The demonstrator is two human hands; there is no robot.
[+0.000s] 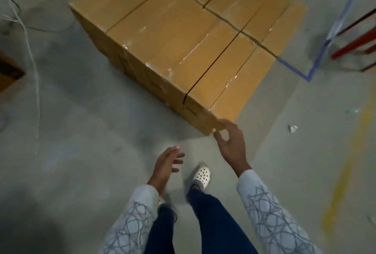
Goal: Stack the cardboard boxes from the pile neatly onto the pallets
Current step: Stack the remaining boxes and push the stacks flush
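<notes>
- The cardboard boxes (162, 30) sit as one tight, taped block far of the person, on the concrete floor (81, 111); no pallet shows under them, so I cannot tell whether this is the pile or the finished stack.
- The right hand (232, 146) reaches the near corner of the nearest box (230, 78), fingers loosely curved, tips touching the cardboard, no firm grasp showing. A lift from one corner alone would likely tilt the box or let it slip.
- The left hand (166, 164) hangs free near the body, fingers released and spread, holding nothing. Until it takes the opposite side, the load is unsupported there.
- Glossy tape on the tops could be slick under the fingertips.
- The boxes sit flush together, so dragging one out may shift its neighbours and spoil the neat rows.
- The foot in a white clog (201, 175) is mid-step near the corner; a dropped box would land close to it.
- Loose white cables (34, 66) lie at left and litter (293, 128) at right: trip risks while carrying.
</notes>
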